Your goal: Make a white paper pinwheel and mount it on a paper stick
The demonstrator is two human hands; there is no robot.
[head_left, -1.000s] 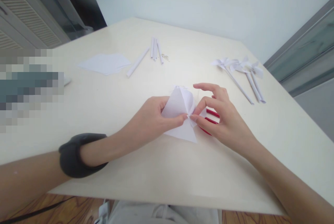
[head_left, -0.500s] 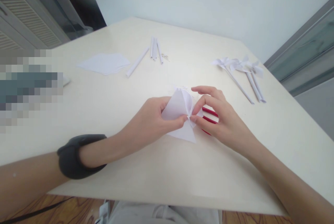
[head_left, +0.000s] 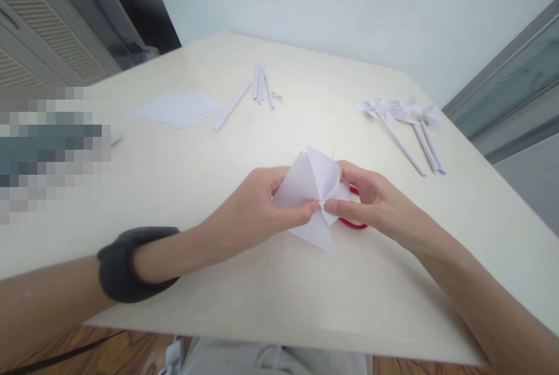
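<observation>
A white paper pinwheel head [head_left: 312, 183], its flaps gathered at the middle, is held between both hands near the front of the table. My left hand [head_left: 266, 197] grips it from the left, thumb pressed beside the centre and fingers behind the paper. From the other side my right hand [head_left: 369, 191] pinches it, its thumb tip at the centre and its fingers partly hidden behind the paper. Red handles [head_left: 356, 225] of a tool lie on the table just behind and below the paper; the rest of that tool is hidden.
Finished paper pinwheels [head_left: 404, 112] on rolled sticks lie at the right. Several rolled paper tubes [head_left: 261, 84] rest toward the back, beside small wire pieces [head_left: 278, 98]. White paper sheets [head_left: 179, 110] lie at the left on the table [head_left: 218, 293].
My right hand has closed in on the paper, its raised fingers moving behind the right flap while the thumb presses the centre. The paper has tilted and spread slightly. My left hand keeps its grip.
</observation>
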